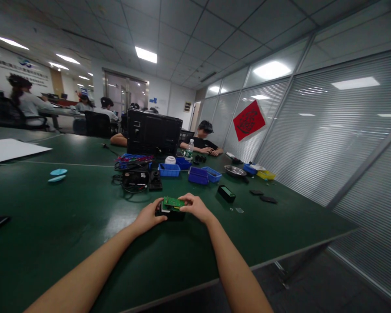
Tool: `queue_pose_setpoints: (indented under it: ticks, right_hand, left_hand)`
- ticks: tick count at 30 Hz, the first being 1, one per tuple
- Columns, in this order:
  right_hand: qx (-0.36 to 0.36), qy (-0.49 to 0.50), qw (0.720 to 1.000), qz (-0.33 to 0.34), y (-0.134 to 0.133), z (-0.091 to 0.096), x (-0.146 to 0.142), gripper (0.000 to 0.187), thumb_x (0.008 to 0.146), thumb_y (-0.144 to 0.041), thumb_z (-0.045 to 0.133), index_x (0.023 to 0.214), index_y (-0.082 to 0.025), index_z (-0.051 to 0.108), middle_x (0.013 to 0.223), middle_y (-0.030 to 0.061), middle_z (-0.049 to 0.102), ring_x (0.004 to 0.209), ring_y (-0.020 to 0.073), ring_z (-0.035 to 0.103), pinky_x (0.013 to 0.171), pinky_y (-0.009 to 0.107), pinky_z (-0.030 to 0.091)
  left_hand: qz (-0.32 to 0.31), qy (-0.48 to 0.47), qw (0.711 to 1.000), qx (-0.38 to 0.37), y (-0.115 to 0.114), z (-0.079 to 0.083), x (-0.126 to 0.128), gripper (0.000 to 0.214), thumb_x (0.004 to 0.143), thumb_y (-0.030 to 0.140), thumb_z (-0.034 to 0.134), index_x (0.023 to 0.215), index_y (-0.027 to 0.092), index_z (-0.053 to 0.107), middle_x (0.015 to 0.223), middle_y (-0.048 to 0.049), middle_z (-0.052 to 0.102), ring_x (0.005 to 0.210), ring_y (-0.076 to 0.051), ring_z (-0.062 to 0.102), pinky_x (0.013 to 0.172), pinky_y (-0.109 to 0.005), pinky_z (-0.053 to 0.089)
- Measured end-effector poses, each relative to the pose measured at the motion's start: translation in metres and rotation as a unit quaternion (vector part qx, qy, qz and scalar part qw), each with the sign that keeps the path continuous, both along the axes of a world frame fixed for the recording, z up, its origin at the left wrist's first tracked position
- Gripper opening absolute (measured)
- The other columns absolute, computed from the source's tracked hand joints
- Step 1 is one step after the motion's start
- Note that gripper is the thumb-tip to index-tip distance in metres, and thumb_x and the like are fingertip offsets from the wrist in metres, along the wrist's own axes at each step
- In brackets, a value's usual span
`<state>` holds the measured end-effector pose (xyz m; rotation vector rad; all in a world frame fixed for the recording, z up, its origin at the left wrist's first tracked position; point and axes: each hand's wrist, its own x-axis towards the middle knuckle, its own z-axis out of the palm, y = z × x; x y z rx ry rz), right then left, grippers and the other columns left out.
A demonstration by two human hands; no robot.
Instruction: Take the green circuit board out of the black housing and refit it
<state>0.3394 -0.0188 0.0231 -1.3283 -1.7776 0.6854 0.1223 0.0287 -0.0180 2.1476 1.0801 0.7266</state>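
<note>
A green circuit board (173,201) sits at a slight tilt over a black box-like case (175,215) on the green table. My left hand (151,215) grips the left side of the case, fingers behind and thumb in front. From the right, my right hand (194,206) pinches the edge of the circuit board between thumb and fingers. Something white shows under the board's left part. Whether the board touches the case all round is hidden by my fingers. To the right stands another black case (226,193) with a green inside.
Beyond my hands lie a black power adapter (135,179) with cables, blue bins (169,170) and a black monitor (154,132). A metal bowl (235,171) and dark flat pieces (268,199) are at the right. A person (203,139) sits across the table (84,208).
</note>
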Motion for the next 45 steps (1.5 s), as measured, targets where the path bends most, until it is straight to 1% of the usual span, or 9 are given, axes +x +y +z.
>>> queue_pose_setpoints:
  ticks: [4,15,21,28,31,33,36,40,45]
  right_hand:
    - [0.003,-0.019,1.000,0.000,-0.002,0.004,-0.001,0.035,0.060,-0.024,0.070,0.094,-0.021,0.065,0.079,-0.0015,0.050,0.069,0.0103,0.046,0.065,0.023,0.039]
    - [0.014,-0.085,0.996,0.001,0.001,-0.003,-0.004,0.037,0.060,-0.028,0.071,0.096,-0.022,0.065,0.087,0.0005,0.053,0.075,0.0120,0.049,0.069,0.025,0.041]
    - [-0.007,-0.058,0.998,-0.011,0.001,-0.003,-0.001,0.043,0.063,-0.028,0.069,0.105,-0.022,0.061,0.093,0.0021,0.057,0.079,0.0133,0.051,0.073,0.027,0.042]
    - [-0.047,-0.094,0.994,0.012,0.001,-0.007,-0.003,0.045,0.065,-0.034,0.067,0.107,-0.019,0.061,0.094,0.0035,0.060,0.078,0.0148,0.052,0.071,0.028,0.041]
    - [-0.069,-0.103,0.992,0.020,0.000,-0.008,-0.005,0.052,0.065,-0.038,0.067,0.111,-0.018,0.057,0.099,0.0050,0.060,0.081,0.0164,0.053,0.071,0.027,0.041]
    - [-0.071,-0.103,0.992,0.015,0.001,-0.011,-0.007,0.050,0.068,-0.041,0.063,0.112,-0.017,0.057,0.101,0.0061,0.060,0.083,0.0171,0.054,0.071,0.027,0.041]
    - [-0.045,-0.114,0.992,-0.008,0.005,-0.017,-0.014,0.040,0.076,-0.042,0.053,0.103,-0.013,0.062,0.096,0.0073,0.062,0.083,0.0173,0.055,0.072,0.027,0.040]
    - [-0.039,-0.152,0.984,-0.090,0.011,-0.026,-0.031,0.032,0.080,-0.038,0.047,0.084,-0.012,0.065,0.079,0.0061,0.062,0.073,0.0160,0.055,0.065,0.024,0.039]
    - [-0.012,-0.193,0.959,-0.208,0.008,-0.028,-0.049,0.030,0.078,-0.036,0.048,0.086,-0.013,0.063,0.085,0.0098,0.061,0.079,0.0188,0.055,0.071,0.027,0.039]
  left_hand:
    - [-0.008,-0.010,1.000,0.003,0.001,-0.003,0.000,0.073,0.062,0.032,0.063,0.128,0.019,0.034,0.107,-0.0079,0.060,0.094,-0.021,0.057,0.083,-0.032,0.041]
    - [-0.005,-0.006,1.000,0.007,0.001,-0.003,0.000,0.075,0.063,0.032,0.063,0.130,0.022,0.032,0.104,-0.0063,0.059,0.092,-0.020,0.057,0.083,-0.031,0.042]
    - [-0.012,-0.005,1.000,0.016,0.003,-0.006,-0.001,0.076,0.063,0.033,0.062,0.131,0.021,0.031,0.101,-0.0066,0.060,0.090,-0.020,0.058,0.082,-0.031,0.042]
    - [-0.013,-0.018,1.000,0.013,0.004,-0.007,-0.001,0.074,0.065,0.032,0.061,0.131,0.022,0.030,0.103,-0.0060,0.058,0.093,-0.020,0.057,0.084,-0.030,0.042]
    - [0.009,-0.038,0.999,0.033,0.006,-0.009,0.000,0.069,0.066,0.028,0.059,0.129,0.020,0.033,0.107,-0.0063,0.055,0.095,-0.019,0.055,0.082,-0.029,0.042]
    - [0.052,-0.025,0.996,0.068,0.008,-0.011,0.001,0.062,0.067,0.025,0.058,0.125,0.019,0.038,0.103,-0.0061,0.055,0.090,-0.018,0.055,0.079,-0.029,0.042]
    - [0.106,0.011,0.989,0.099,0.009,-0.012,0.001,0.051,0.067,0.023,0.056,0.117,0.019,0.045,0.088,-0.0029,0.055,0.076,-0.015,0.055,0.072,-0.027,0.041]
    - [0.079,0.011,0.995,0.064,0.007,-0.012,0.001,0.047,0.069,0.023,0.054,0.115,0.021,0.044,0.073,0.0025,0.055,0.066,-0.012,0.054,0.062,-0.022,0.039]
    - [0.038,-0.028,0.997,0.060,0.004,-0.013,0.002,0.059,0.069,0.023,0.055,0.125,0.021,0.036,0.086,0.0002,0.058,0.078,-0.013,0.055,0.074,-0.024,0.041]
